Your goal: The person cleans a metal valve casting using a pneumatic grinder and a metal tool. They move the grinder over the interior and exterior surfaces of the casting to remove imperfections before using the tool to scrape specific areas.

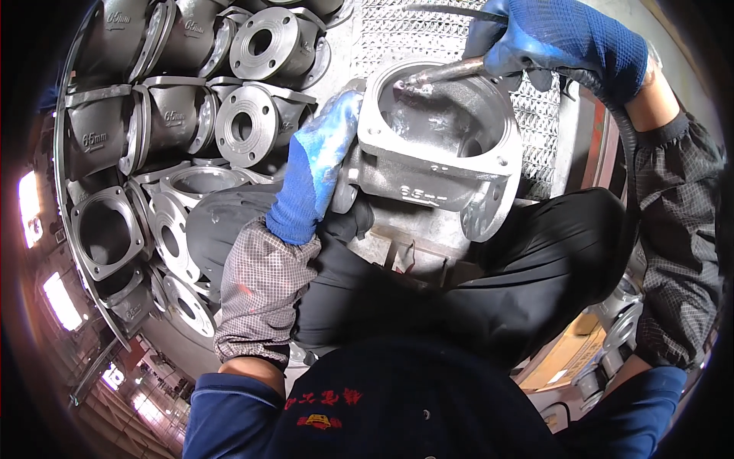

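Observation:
In front of me a grey cast-metal valve body (417,183) rests with its wide flanged opening facing up. My left hand (325,145), in a blue coated glove, is closed on its left flange, with the fingertips partly hidden. Over the far right of the casting, my right hand (535,46), also gloved in blue, is wrapped round a slim metal rod-shaped tool (443,74). The tool's reddish tip reaches into the opening, near the inner wall at the far left. A dark hose (628,145) runs beside my right forearm.
Several similar grey valve bodies (172,115) are stacked at my left. A perforated metal grating (413,34) lies behind the casting. My bent legs (474,306) flank the work. At lower right are a cardboard box (566,352) and more metal castings (623,325).

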